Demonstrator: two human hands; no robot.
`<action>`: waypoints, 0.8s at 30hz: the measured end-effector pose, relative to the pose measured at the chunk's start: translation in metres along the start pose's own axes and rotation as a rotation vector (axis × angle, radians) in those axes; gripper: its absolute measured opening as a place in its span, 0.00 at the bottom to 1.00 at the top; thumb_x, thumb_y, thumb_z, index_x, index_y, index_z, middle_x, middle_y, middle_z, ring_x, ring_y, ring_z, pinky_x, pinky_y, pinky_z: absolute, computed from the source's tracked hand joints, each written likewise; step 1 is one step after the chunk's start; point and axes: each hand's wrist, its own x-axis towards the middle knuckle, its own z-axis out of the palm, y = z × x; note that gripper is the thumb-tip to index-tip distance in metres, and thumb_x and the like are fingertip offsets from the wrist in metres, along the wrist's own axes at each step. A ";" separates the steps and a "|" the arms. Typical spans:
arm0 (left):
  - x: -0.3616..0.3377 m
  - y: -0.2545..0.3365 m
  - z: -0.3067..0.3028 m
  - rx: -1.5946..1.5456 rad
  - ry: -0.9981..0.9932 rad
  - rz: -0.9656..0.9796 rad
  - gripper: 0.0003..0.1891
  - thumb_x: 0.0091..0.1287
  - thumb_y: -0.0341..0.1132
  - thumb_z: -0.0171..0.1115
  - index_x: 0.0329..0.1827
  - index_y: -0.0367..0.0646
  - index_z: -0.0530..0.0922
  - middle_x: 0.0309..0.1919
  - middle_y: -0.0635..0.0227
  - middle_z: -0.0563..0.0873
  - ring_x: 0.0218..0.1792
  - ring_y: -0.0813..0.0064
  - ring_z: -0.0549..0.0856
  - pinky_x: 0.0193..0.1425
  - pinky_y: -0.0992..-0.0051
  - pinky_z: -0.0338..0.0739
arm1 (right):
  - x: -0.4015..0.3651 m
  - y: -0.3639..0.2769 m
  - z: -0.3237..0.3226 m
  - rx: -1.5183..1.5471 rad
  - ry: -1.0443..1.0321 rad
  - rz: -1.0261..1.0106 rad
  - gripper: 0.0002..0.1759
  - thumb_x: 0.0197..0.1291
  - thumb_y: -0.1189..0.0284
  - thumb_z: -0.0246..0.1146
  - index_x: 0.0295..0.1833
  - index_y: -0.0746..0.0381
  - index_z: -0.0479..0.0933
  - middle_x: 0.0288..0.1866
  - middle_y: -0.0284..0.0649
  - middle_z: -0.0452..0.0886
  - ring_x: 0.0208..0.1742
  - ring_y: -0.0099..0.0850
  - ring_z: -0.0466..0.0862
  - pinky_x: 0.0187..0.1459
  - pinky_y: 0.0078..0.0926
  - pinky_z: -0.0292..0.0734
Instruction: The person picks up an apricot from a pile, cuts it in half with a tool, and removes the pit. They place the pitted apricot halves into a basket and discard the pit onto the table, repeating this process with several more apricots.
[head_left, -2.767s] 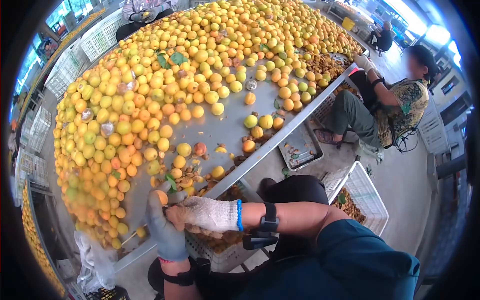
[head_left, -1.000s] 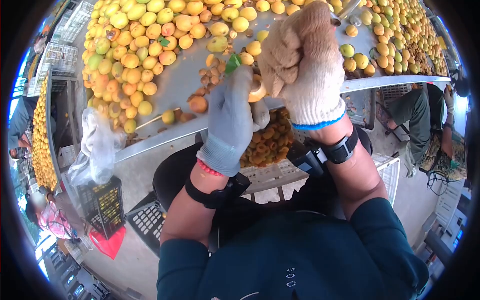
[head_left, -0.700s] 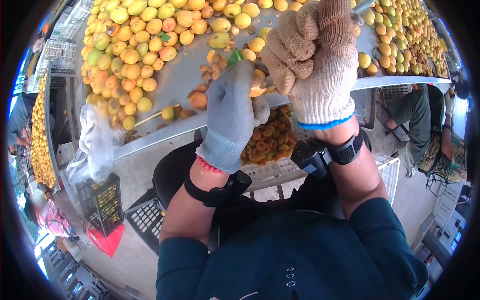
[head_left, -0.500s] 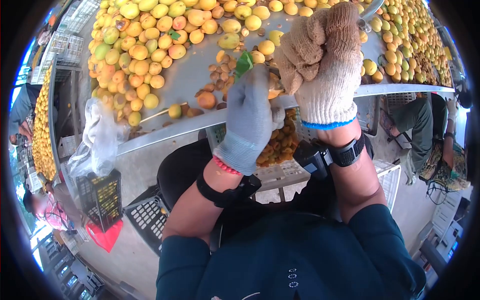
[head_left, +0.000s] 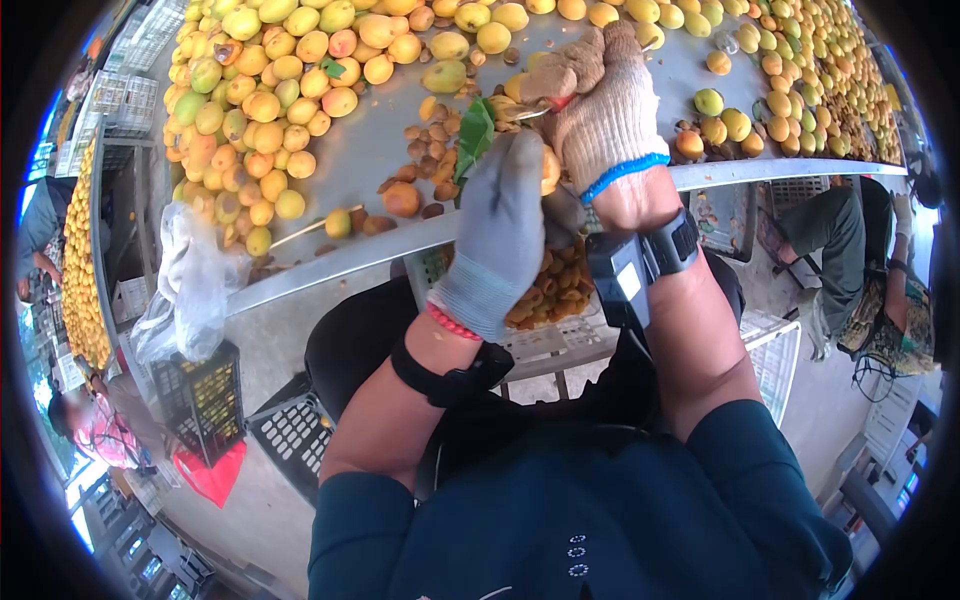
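Note:
My left hand (head_left: 500, 220), in a grey glove, is closed around an orange fruit (head_left: 550, 170) that shows at its right side, near the table's front edge. My right hand (head_left: 605, 110), in a beige knit glove with a blue cuff, is closed just beyond it. A small red-handled tool (head_left: 560, 103) shows at its fingers. A green leaf (head_left: 475, 135) lies beside my left hand. Brown pits (head_left: 432, 145) are scattered on the metal table (head_left: 360, 160). Beneath my hands, a crate holds fruit pieces (head_left: 548, 290).
Yellow fruit (head_left: 265, 110) is heaped on the table's left, with more fruit (head_left: 800, 90) at the right. A plastic bag (head_left: 190, 280) hangs at the front edge above a dark crate (head_left: 205, 400). A co-worker (head_left: 105, 425) is at the left; another's legs (head_left: 830, 240) are at the right.
My right hand has moved left and turned, and the red-handled tool now shows. My left hand has shifted slightly; the orange fruit shows more clearly beside its fingers.

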 end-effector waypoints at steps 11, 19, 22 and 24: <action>-0.010 0.018 -0.044 0.373 -0.364 0.278 0.13 0.74 0.33 0.58 0.57 0.36 0.81 0.41 0.66 0.88 0.45 0.77 0.86 0.53 0.76 0.78 | 0.015 -0.067 -0.013 -0.264 0.200 0.322 0.12 0.68 0.57 0.61 0.38 0.54 0.78 0.25 0.26 0.74 0.25 0.20 0.72 0.23 0.20 0.63; 0.006 0.024 -0.052 0.073 -0.104 -0.009 0.18 0.78 0.41 0.51 0.53 0.36 0.83 0.37 0.63 0.89 0.38 0.77 0.87 0.44 0.79 0.79 | 0.059 -0.025 0.001 -1.670 -0.659 0.200 0.14 0.58 0.69 0.60 0.44 0.65 0.84 0.44 0.52 0.86 0.46 0.50 0.85 0.48 0.42 0.81; 0.012 0.025 -0.058 -0.009 -0.036 -0.085 0.19 0.78 0.42 0.51 0.52 0.35 0.83 0.36 0.64 0.89 0.38 0.75 0.88 0.45 0.77 0.81 | 0.060 -0.022 0.001 -1.601 -0.669 0.041 0.13 0.58 0.70 0.60 0.42 0.67 0.83 0.37 0.53 0.86 0.40 0.50 0.86 0.42 0.42 0.82; 0.013 0.022 -0.058 -0.082 -0.006 -0.081 0.19 0.78 0.42 0.52 0.57 0.34 0.80 0.41 0.63 0.88 0.41 0.74 0.87 0.48 0.73 0.82 | 0.053 -0.045 0.016 -1.411 -0.645 0.206 0.11 0.59 0.70 0.61 0.43 0.66 0.82 0.33 0.49 0.85 0.34 0.42 0.86 0.36 0.37 0.81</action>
